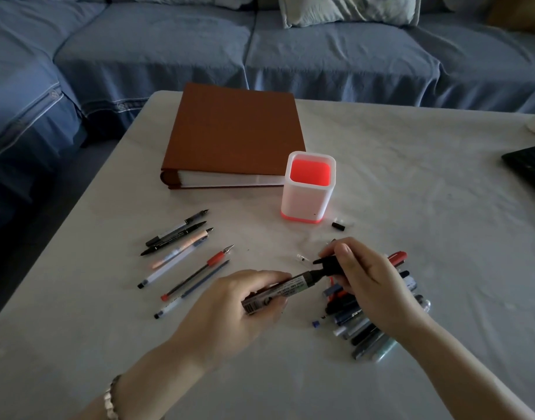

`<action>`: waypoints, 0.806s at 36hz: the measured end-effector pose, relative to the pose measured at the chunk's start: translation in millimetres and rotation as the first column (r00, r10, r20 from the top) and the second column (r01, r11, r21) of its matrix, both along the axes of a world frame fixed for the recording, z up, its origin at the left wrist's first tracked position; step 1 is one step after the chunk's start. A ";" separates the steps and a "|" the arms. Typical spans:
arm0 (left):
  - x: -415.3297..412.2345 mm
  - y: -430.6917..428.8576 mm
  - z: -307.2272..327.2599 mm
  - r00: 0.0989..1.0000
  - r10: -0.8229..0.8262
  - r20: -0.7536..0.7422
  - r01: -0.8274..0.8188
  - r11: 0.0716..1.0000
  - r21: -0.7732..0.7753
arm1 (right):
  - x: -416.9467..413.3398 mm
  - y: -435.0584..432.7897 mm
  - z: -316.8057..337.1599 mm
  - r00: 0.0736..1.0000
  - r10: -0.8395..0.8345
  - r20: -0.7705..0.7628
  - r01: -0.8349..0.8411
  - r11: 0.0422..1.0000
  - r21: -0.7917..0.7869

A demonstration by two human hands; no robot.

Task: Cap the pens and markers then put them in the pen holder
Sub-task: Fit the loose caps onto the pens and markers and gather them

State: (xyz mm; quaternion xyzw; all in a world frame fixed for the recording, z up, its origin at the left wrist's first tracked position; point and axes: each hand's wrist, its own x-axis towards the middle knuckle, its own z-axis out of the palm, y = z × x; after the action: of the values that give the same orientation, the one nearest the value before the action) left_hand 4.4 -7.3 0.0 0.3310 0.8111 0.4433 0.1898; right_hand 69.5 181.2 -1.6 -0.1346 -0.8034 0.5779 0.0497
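Toward the table's near edge the left hand grips the marker, the right hand pinches a black cap at its tip: align them straight, then push home.

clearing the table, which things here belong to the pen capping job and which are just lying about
Job: black marker in left hand, black cap in right hand, white square pen holder, row of uncapped pens, heap of loose caps.
Lying about: thick brown album, black keyboard, blue sofa.
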 end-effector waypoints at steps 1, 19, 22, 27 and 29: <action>0.9 0.0 0.0 1.000 -0.006 0.018 0.006 1.000 -0.001 | 0.3 -1.3 0.3 1.000 0.022 0.008 -0.022 1.000 0.019; 1.4 15.9 4.9 0.895 0.009 0.446 -0.045 0.997 0.070 | 21.2 -16.9 -12.0 0.992 -0.060 -0.107 0.077 0.984 0.161; -2.2 15.1 -3.0 0.866 -0.002 0.501 -0.002 1.000 0.008 | 24.6 -14.8 -18.2 0.998 -0.033 -0.054 0.042 0.985 0.168; 7.5 20.7 -15.7 0.973 -0.122 0.195 0.152 0.977 -0.150 | 25.7 -9.1 -26.4 0.917 0.346 0.197 -0.398 0.771 0.497; 14.0 23.4 -17.5 0.987 -0.119 0.106 0.135 0.979 -0.156 | 23.4 -8.2 -25.0 0.897 0.387 0.213 -0.442 0.772 0.458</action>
State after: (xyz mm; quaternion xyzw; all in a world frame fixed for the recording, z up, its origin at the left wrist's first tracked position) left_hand 18.4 16.2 -17.5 0.3440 0.8115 0.3782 0.2829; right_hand 92.9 173.0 -26.6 0.0326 -0.9352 0.3411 -0.0893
